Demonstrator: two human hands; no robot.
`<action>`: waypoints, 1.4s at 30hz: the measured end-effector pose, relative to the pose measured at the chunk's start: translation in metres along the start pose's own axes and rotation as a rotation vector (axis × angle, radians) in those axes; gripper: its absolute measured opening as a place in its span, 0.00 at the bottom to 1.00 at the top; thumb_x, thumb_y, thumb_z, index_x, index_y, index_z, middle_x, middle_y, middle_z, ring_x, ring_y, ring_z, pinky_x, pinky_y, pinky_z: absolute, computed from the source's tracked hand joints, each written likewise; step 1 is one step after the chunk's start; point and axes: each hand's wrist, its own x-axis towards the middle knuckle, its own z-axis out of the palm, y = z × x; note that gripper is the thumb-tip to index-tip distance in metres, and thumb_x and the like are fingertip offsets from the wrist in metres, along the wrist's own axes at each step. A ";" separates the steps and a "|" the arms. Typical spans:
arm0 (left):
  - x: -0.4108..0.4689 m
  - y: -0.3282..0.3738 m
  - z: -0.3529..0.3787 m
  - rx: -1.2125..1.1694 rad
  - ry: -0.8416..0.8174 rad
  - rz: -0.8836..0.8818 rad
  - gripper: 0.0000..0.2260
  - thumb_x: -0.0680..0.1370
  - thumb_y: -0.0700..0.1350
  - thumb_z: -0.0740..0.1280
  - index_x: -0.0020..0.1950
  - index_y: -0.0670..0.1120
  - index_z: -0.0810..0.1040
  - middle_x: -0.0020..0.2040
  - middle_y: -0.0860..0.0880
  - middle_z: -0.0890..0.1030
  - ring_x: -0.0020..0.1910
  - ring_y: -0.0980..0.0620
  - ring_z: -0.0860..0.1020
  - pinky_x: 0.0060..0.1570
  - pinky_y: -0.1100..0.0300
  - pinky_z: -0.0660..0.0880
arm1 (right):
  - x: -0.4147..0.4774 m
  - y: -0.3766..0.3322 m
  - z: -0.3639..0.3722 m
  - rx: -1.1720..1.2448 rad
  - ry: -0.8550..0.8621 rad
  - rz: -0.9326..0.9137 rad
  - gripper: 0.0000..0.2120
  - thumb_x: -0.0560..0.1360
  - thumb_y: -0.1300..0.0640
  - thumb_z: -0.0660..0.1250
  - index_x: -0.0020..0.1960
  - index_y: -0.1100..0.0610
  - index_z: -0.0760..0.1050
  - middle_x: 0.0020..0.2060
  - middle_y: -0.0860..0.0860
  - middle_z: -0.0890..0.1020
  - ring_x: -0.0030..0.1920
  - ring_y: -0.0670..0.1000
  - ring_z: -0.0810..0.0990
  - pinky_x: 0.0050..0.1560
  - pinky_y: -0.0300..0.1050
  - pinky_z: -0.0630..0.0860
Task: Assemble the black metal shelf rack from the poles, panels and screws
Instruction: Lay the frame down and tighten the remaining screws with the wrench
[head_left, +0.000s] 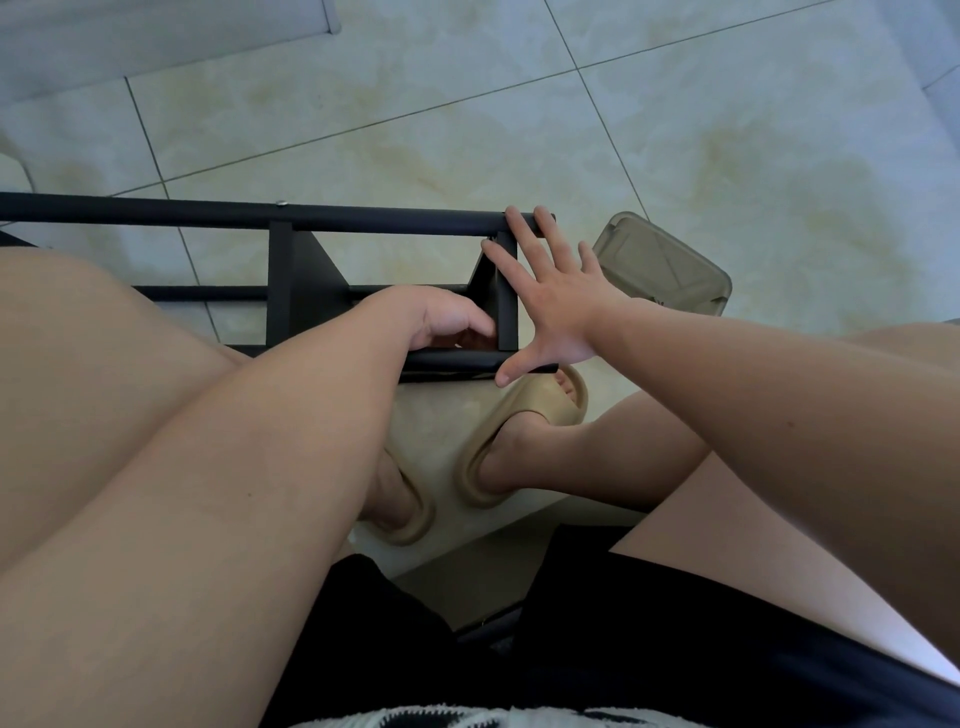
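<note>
Rack lies on side on tile floor. Right hand fingers spread wide on end panel. Left hand curled inside frame, grip unclear. Floor beyond open.

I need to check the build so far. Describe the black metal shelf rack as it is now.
The black metal shelf rack lies on its side on the tiled floor, matte black. Round poles run left to right; flat panels cross between them. A silver screw shows on the far pole. The right hand presses spread against its end; the left hand reaches inside it.
</note>
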 end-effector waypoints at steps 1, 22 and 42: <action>-0.001 0.000 0.000 0.022 -0.002 -0.016 0.13 0.78 0.42 0.67 0.34 0.46 0.84 0.34 0.49 0.82 0.32 0.52 0.80 0.39 0.60 0.74 | 0.000 0.000 0.000 -0.001 0.001 0.000 0.71 0.54 0.16 0.65 0.81 0.47 0.31 0.77 0.51 0.26 0.78 0.60 0.27 0.75 0.73 0.47; -0.006 0.002 0.003 0.015 0.026 0.002 0.14 0.78 0.40 0.65 0.62 0.38 0.80 0.54 0.42 0.83 0.53 0.45 0.79 0.61 0.51 0.74 | -0.001 -0.001 -0.003 -0.003 -0.008 0.002 0.72 0.54 0.16 0.65 0.81 0.47 0.31 0.78 0.52 0.26 0.78 0.60 0.26 0.75 0.73 0.47; -0.007 0.002 0.001 -0.002 0.015 0.043 0.08 0.77 0.36 0.64 0.49 0.43 0.82 0.40 0.46 0.81 0.40 0.49 0.78 0.39 0.62 0.77 | 0.002 0.002 0.000 0.017 -0.009 -0.006 0.72 0.53 0.16 0.64 0.81 0.46 0.31 0.77 0.50 0.25 0.77 0.59 0.25 0.75 0.73 0.46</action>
